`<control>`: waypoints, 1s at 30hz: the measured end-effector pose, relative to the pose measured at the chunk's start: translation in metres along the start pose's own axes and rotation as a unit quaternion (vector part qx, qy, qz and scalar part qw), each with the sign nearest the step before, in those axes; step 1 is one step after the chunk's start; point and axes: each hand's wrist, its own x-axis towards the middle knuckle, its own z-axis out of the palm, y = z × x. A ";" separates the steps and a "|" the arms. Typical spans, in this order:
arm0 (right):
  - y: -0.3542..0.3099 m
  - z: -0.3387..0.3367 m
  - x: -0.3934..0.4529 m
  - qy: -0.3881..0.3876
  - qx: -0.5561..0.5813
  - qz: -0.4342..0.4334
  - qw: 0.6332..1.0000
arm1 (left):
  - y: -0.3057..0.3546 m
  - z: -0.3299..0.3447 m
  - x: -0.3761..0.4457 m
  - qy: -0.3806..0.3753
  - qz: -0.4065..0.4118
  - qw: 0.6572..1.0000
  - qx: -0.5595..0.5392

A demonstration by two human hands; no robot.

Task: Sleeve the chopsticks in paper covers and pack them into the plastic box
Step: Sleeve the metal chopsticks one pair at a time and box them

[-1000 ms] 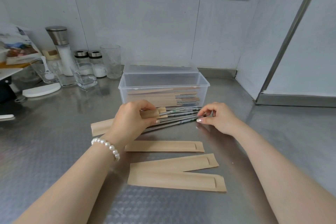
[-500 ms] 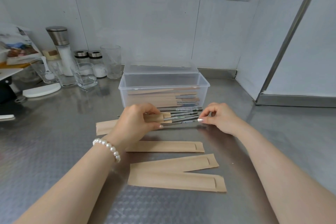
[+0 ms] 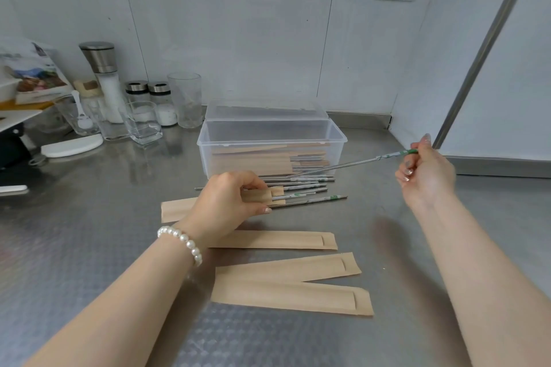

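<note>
The right hand [image 3: 423,173], which a moment ago pinched at the loose chopsticks [image 3: 304,192] on the counter [image 3: 89,247], has now lifted one metal chopstick [image 3: 351,162] clear, gripping its green-printed end, the tip slanting down toward the pile. The left hand [image 3: 226,202] still pinches the mouth of a paper cover [image 3: 176,208], with one chopstick apparently already in it; I judge the lifted one is its mate, ready to slide in. The chopsticks are thin, shiny steel rods; the covers are flat, matte kraft paper. Three empty covers [image 3: 286,286] lie nearer the person. The clear plastic box [image 3: 271,135], lid open behind, already holds a stack of sleeved pairs. The counter is embossed stainless steel.
</note>
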 end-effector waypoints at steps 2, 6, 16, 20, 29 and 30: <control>-0.003 0.000 0.000 0.014 -0.004 -0.009 1.000 | 0.000 0.001 0.000 0.001 0.002 1.000 -0.002; 0.002 0.003 -0.003 0.009 -0.034 -0.033 0.999 | 0.001 0.001 0.000 0.005 0.001 1.000 0.000; 0.010 0.012 -0.014 -0.044 -0.080 -0.024 0.996 | 0.005 0.000 -0.002 0.013 0.010 1.000 0.000; 0.016 0.015 -0.020 -0.141 -0.160 0.055 0.975 | 0.006 0.001 -0.003 0.019 0.013 1.000 -0.017; 0.035 0.028 -0.044 -0.279 -0.302 0.118 0.904 | 0.007 0.003 -0.003 0.021 0.019 0.999 -0.033; 0.035 0.029 -0.045 -0.283 -0.302 0.118 0.903 | 0.007 0.004 -0.003 0.020 0.020 0.999 -0.033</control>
